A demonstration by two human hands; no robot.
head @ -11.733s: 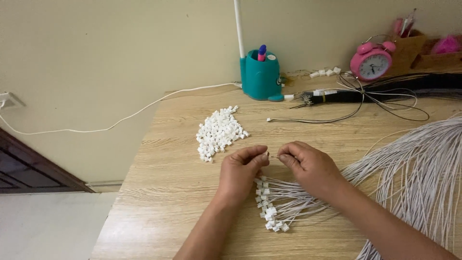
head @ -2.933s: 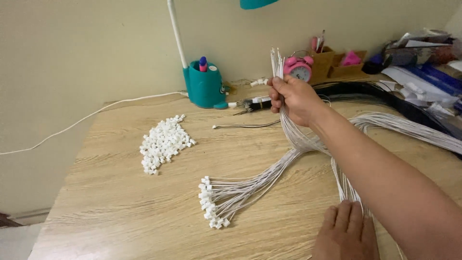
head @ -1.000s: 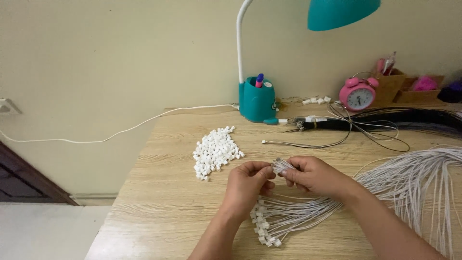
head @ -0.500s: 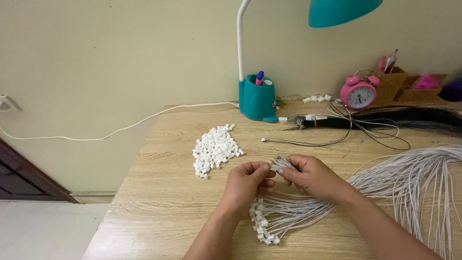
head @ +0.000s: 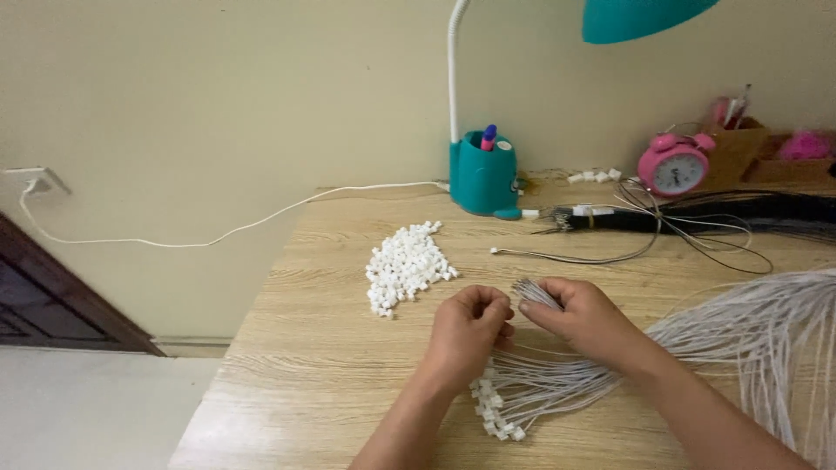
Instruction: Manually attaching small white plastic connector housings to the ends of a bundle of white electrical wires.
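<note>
**Clerk:** While we are working from the left edge, what is sitting there first?

**Keeper:** Item one: a white cord (head: 218, 233), running from a wall socket (head: 30, 180) along the wall toward the lamp. Item two: a wooden desk (head: 305, 365), pale, bearing the rest. Item three: a heap of small white connectors (head: 405, 265), lying loose, just left of the hands and apart from them.

**Clerk:** And the hands?

**Keeper:** Item four: left hand (head: 466, 335), curling closed, fingertips pinching together; whatever small piece it is gripping is hidden, so I cannot tell. Item five: right hand (head: 583, 318), closing around a bunch of thin white wires (head: 535, 292), whose cut ends are sticking out toward the left hand. Both hands are nearly touching.

**Clerk:** Where is the bundle lying?

**Keeper:** Wires are fanning across the desk to the right; fitted ends (head: 495, 413) are resting below the left hand.

**Clerk:** Behind?

**Keeper:** A teal lamp base (head: 482, 178) holding pens, a black cable bundle (head: 697, 213), a pink alarm clock (head: 672, 165).
</note>
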